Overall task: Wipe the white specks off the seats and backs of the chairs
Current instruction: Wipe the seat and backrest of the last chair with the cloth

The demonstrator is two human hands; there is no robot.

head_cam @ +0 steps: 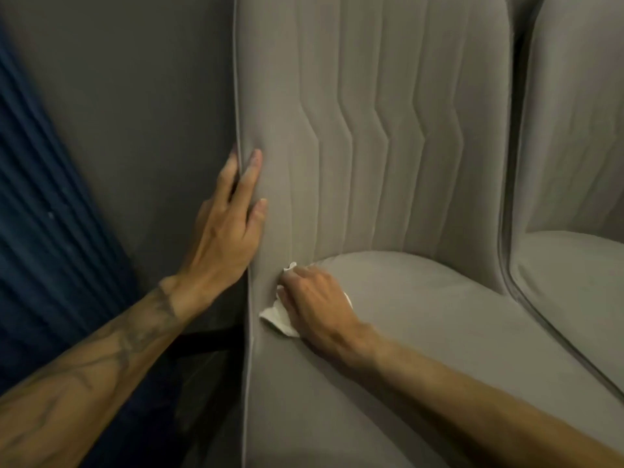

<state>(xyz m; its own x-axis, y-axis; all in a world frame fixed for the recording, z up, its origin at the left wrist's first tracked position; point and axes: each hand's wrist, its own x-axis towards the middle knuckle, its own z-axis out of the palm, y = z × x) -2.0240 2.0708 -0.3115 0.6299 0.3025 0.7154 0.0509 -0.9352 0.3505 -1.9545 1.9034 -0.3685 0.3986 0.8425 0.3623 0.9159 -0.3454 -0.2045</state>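
— So where is the white cloth?

— Bunched under the right hand, whose fingers curl over it and press it down. White folds stick out at the left of the hand and past the fingertips. It sits in the far left corner of the seat, right where the cushion meets the chair back.

— And the other hand?

— The left hand lies up the piped edge of the back, just above and left of the cloth. Its fingers are long and nearly straight, two on the front face and at least one round the outer side. It holds nothing and probably steadies the chair.

— Which way does the work lie from there?

— Most of the seat spreads right and near from the cloth, and the crease at the foot of the back runs off to the right. So a sweep rightward by the right hand looks likeliest, with the channelled back above left for later. No specks can be made out on the grey fabric.

— Anything around it?

— A second chair stands close on the right. A dark wall and blue pleated fabric lie to the left.
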